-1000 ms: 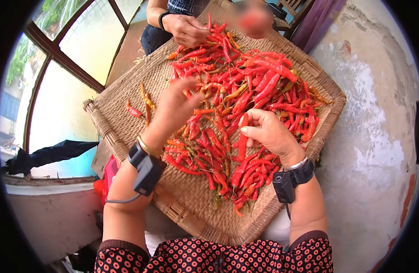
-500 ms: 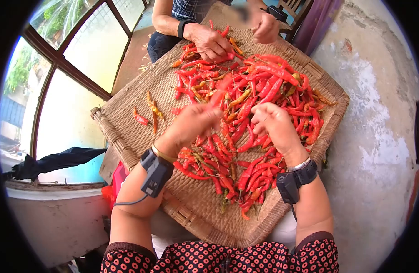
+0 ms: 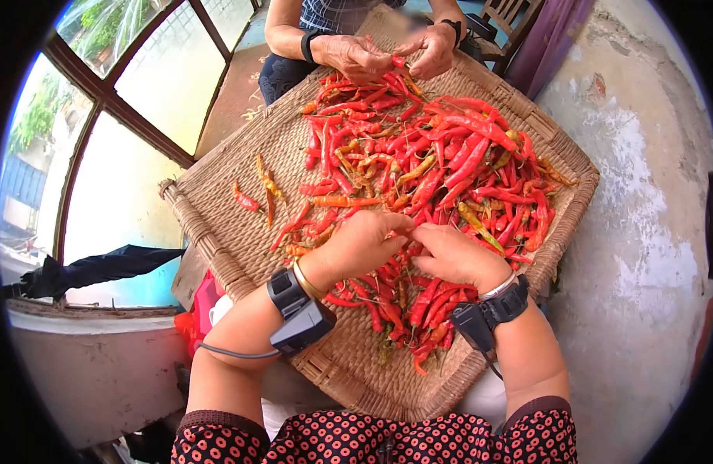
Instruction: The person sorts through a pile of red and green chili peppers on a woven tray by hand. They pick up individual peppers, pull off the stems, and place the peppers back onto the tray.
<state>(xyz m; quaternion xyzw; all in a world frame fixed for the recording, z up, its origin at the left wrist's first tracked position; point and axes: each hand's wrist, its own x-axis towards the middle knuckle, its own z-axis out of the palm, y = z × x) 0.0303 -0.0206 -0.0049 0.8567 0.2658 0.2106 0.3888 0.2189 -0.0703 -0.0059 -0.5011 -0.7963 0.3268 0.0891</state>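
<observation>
Red chili peppers (image 3: 465,158) lie heaped on a woven tray (image 3: 225,178) in front of me. Over the near half of the heap, my left hand (image 3: 368,243) is closed, its fingertips meeting those of the other hand. My right hand (image 3: 453,254) is closed too, with thumb and fingers bent together. Whatever the fingers of either hand hold is hidden or too small to name. An orange pepper (image 3: 345,202) lies just beyond my left hand. Some yellowish peppers are mixed among the red ones.
Across the tray a person's two hands (image 3: 362,58) hold a small red pepper (image 3: 400,61). A few separate peppers (image 3: 246,199) lie on the tray's left part. A black umbrella (image 3: 101,269) is by the window at left, a wooden chair (image 3: 511,31) at the back.
My hands have come together and lower over the heap. An orange pepper now shows beyond my left hand. The other person's hands have drawn together above the peppers.
</observation>
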